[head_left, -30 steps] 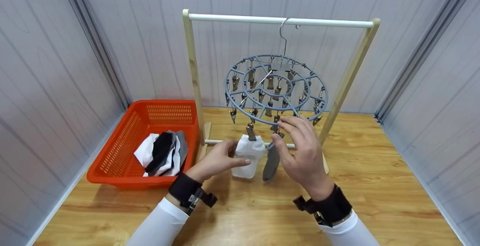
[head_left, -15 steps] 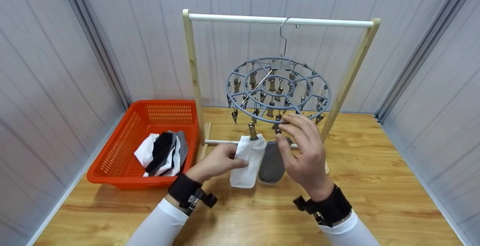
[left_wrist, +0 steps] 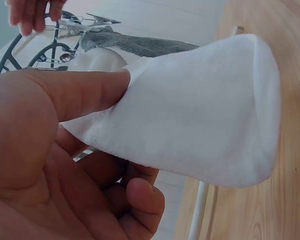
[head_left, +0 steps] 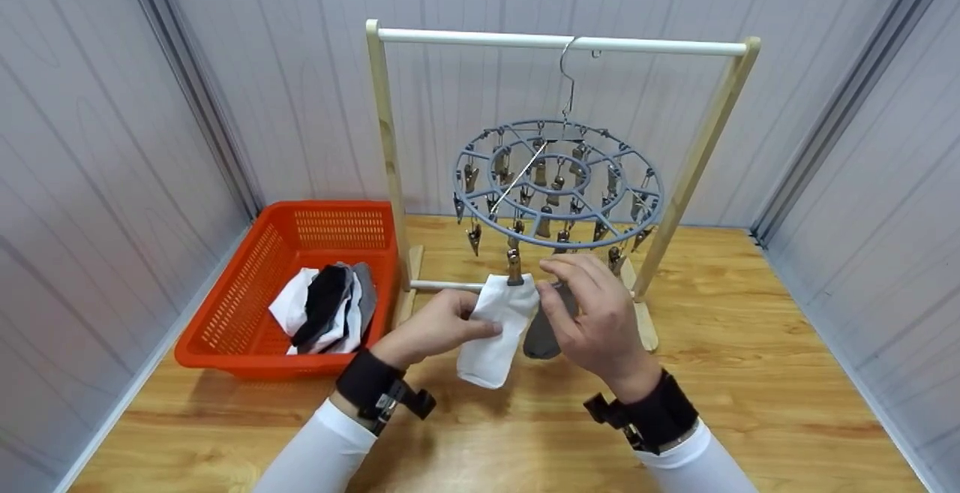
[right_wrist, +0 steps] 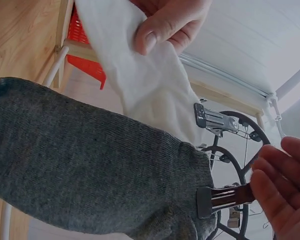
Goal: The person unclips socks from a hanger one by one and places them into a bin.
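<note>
A grey sock (right_wrist: 85,170) filled most of the right wrist view, hanging by its cuff from a metal clip (right_wrist: 225,197) on the round peg hanger (right_wrist: 240,150). The right hand (right_wrist: 280,195) lay just right of that clip, its fingers (right_wrist: 270,187) touching or nearly touching the clip's end. Above the grey sock, a white sock (right_wrist: 140,75) hung from a second clip (right_wrist: 215,120). The left hand (right_wrist: 170,20) pinched the white sock from above, thumb on the cloth. Left of the socks were the wooden bench (right_wrist: 20,40), a rack foot (right_wrist: 65,25) and an orange basket (right_wrist: 85,60).
</note>
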Demonstrator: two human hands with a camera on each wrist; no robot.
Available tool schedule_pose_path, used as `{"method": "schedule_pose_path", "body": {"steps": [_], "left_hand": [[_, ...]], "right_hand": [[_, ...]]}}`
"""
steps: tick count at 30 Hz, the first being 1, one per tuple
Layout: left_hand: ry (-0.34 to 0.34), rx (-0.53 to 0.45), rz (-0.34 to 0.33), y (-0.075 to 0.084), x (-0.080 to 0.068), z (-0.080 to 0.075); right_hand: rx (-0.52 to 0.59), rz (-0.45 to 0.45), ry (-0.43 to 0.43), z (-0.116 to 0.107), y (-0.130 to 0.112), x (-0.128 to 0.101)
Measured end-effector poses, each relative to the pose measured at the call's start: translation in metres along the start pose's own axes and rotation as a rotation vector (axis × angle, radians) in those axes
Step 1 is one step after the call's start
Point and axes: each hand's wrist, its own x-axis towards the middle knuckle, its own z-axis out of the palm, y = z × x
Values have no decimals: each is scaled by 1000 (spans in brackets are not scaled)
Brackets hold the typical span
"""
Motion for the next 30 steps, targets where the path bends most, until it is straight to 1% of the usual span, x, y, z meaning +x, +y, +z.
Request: {"method": "schedule_pose_path", "body": {"steps": [3, 6, 10, 13, 18, 21, 25, 30], "left_hand": [[-14, -2, 2, 1, 0, 1], [-36, -6, 8, 3, -1, 2], [-65, -2, 16, 6, -3, 4], [-80, 12, 24, 8, -4, 5], [-85, 30, 31, 10, -5, 6], [-84, 26, 29, 10, -5, 7], [-83, 26, 32, 10, -5, 7], [-66, 38, 39, 9, -4, 6]], "right_hand": [[-17, 60, -54, 1, 0, -3], [-58, 89, -103, 2, 0, -5], [-95, 129, -142, 4, 0, -7], [-78, 188, -166, 7, 0, -7], [-24, 294, -226, 9, -1, -8], [43, 363, -258, 10, -1, -8], [218, 492, -272, 10, -1, -8], [448, 652, -246, 10, -2, -7]]}}
